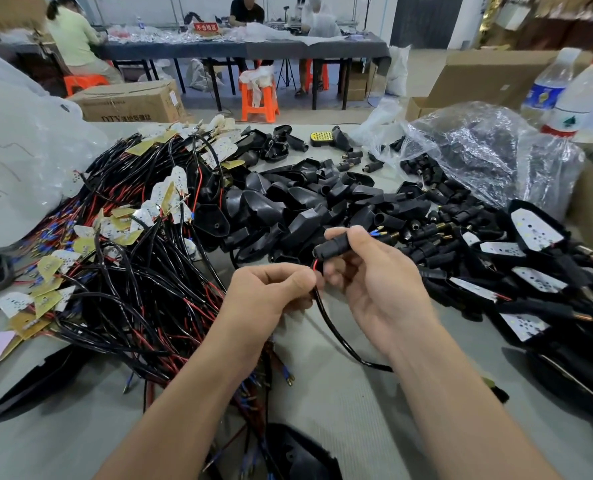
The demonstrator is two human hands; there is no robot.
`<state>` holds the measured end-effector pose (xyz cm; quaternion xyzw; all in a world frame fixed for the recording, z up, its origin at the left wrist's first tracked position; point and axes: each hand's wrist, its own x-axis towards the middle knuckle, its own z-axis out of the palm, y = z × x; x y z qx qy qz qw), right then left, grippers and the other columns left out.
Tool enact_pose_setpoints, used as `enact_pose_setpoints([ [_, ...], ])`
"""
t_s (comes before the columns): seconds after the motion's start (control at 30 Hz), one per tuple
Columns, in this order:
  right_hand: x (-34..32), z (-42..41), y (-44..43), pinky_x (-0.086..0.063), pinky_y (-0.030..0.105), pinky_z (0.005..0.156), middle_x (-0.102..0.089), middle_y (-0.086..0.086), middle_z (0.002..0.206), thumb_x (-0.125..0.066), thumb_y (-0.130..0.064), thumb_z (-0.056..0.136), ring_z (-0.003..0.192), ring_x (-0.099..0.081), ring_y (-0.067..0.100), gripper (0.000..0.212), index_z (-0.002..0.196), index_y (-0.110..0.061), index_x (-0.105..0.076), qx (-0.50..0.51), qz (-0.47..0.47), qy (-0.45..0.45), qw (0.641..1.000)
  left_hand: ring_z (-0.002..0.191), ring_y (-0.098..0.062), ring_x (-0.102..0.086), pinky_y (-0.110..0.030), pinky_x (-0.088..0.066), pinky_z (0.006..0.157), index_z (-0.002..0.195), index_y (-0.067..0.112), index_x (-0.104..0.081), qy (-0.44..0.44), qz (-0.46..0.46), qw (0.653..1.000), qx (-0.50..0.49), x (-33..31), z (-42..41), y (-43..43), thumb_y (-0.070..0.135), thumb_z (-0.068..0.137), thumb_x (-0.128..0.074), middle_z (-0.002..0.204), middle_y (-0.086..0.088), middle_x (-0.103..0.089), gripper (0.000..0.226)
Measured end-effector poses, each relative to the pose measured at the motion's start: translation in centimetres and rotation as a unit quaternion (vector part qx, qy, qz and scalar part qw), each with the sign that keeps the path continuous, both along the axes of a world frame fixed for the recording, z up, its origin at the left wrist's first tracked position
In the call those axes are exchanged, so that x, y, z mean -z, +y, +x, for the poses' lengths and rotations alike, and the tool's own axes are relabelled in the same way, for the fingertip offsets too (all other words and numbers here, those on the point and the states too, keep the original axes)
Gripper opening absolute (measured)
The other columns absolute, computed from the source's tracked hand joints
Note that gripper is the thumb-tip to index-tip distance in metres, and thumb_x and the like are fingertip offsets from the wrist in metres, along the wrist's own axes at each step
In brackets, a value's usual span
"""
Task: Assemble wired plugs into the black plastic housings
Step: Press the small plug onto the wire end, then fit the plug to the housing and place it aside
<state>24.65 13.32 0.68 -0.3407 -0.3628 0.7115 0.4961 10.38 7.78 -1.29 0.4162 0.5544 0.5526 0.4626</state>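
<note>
Both forearms reach in from the bottom edge, and the hands meet above the middle of the counter (350, 403). I see the left hand (274, 287) knuckles-up with its fingers curled in. Its grip is pinched on a black cable (335, 329) right where a red wire comes out of the sheath. The right hand (371, 275) is turned palm-left, and its grip is clamped on a black housing (333, 247), with the thumb over the top and the fingers underneath.

The housing is a short cylinder held clear of the counter, just above the left fingertips. Its long axis runs left to right and tilts slightly up toward the right, and its round open end faces left, toward the red wire. A blue-sleeved tip (375, 233) shows just past the right fingers. From the left hand the cable drops and curves right, under the right forearm.

A pile of black housings (298, 202) lies behind the hands, and a heap of wired plugs (132, 258) lies to the left.

I can read "DTY" on a cardboard box (128, 102), followed by characters I can't read. A red sign (205, 27) on the far table has white characters that are too small to read. The writing on the blue label of a bottle (546, 93) is too blurred to read.
</note>
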Motion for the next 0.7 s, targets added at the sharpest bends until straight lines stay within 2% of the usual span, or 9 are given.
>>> enact_pose_setpoints([
  [0.07,0.0,-0.1,0.0,-0.05,0.048,0.079,-0.06,0.008,0.064,-0.047,-0.025,0.108,0.055,-0.054,0.015,0.034,0.096,-0.007,-0.074,0.021,0.007,-0.007,1.0,0.074,-0.014,-0.068,-0.025,-0.057,0.071,0.085,0.018,-0.085,0.014,-0.008,1.0,0.009,0.1,-0.3,0.1,0.022,0.093,-0.073,0.087,-0.01,-0.079,0.014],
  [0.1,0.0,-0.1,0.0,-0.05,0.046,0.077,-0.059,0.008,0.063,-0.048,-0.026,0.108,0.055,-0.053,0.015,0.035,0.092,-0.009,-0.075,0.026,0.016,-0.017,0.999,0.076,-0.015,-0.071,-0.026,-0.059,0.073,0.083,0.019,-0.084,0.012,-0.008,1.0,0.015,0.2,-0.4,0.1,0.02,0.095,-0.07,0.09,-0.01,-0.08,0.019],
  [0.2,-0.1,0.1,0.0,-0.047,0.028,0.061,-0.056,0.008,0.06,-0.05,-0.021,0.106,0.054,-0.05,0.016,0.035,0.082,-0.011,-0.074,0.023,0.081,-0.084,0.993,0.07,-0.021,-0.074,-0.025,-0.059,0.064,0.075,0.019,-0.082,0.007,-0.004,1.0,0.024,0.0,-0.2,-0.1,0.014,0.097,-0.066,0.081,-0.013,-0.078,0.028],
  [0.3,-0.1,0.4,0.0,-0.044,0.026,0.058,-0.061,0.006,0.062,-0.051,-0.016,0.103,0.056,-0.05,0.016,0.028,0.085,-0.008,-0.071,-0.03,0.133,-0.162,0.977,0.059,-0.02,-0.071,-0.023,-0.054,0.058,0.071,0.017,-0.081,0.052,0.003,0.999,0.008,0.1,0.0,-0.3,0.009,0.093,-0.071,0.07,-0.014,-0.076,0.025],
  [0.37,-0.1,0.7,0.0,-0.044,0.028,0.058,-0.063,0.007,0.065,-0.049,-0.017,0.104,0.057,-0.051,0.017,0.028,0.09,-0.005,-0.07,-0.066,0.113,-0.158,0.979,0.056,-0.019,-0.069,-0.022,-0.054,0.057,0.071,0.016,-0.082,0.068,0.015,0.998,-0.009,0.3,0.2,-0.4,0.007,0.09,-0.074,0.067,-0.013,-0.075,0.023],
  [0.47,-0.3,1.0,0.0,-0.043,0.029,0.059,-0.066,0.011,0.072,-0.046,-0.02,0.106,0.058,-0.052,0.018,0.033,0.091,-0.005,-0.072,-0.082,0.082,-0.15,0.982,0.057,-0.02,-0.071,-0.024,-0.057,0.058,0.089,0.016,-0.082,0.003,0.05,0.997,-0.059,0.0,0.4,-0.5,0.013,0.08,-0.084,0.068,-0.016,-0.075,0.011],
  [0.53,-0.4,1.0,-0.1,-0.042,0.028,0.059,-0.069,0.011,0.073,-0.045,-0.02,0.107,0.058,-0.052,0.018,0.036,0.09,-0.005,-0.073,-0.086,0.072,-0.145,0.983,0.058,-0.022,-0.072,-0.029,-0.06,0.061,0.109,0.02,-0.079,-0.046,0.069,0.994,-0.069,-0.1,0.0,-0.5,0.025,0.068,-0.088,0.069,-0.017,-0.075,0.042],
  [0.6,-0.4,0.8,-0.3,-0.043,0.029,0.06,-0.067,0.011,0.072,-0.047,-0.018,0.106,0.06,-0.052,0.019,0.035,0.09,-0.004,-0.074,-0.088,0.059,-0.131,0.986,0.056,-0.021,-0.068,-0.032,-0.06,0.059,0.109,0.021,-0.08,-0.044,0.075,0.995,-0.046,-0.1,0.1,-0.4,0.033,0.066,-0.087,0.067,-0.015,-0.073,0.045],
  [0.7,-0.4,0.2,-0.8,-0.048,0.029,0.065,-0.066,0.01,0.075,-0.052,-0.015,0.103,0.066,-0.055,0.019,0.031,0.086,-0.01,-0.077,-0.046,0.062,-0.151,0.985,0.05,-0.015,-0.062,-0.022,-0.05,0.049,0.105,0.02,-0.083,0.002,0.07,0.997,-0.036,0.2,0.8,-0.4,0.028,0.079,-0.085,0.061,-0.01,-0.07,0.028],
])
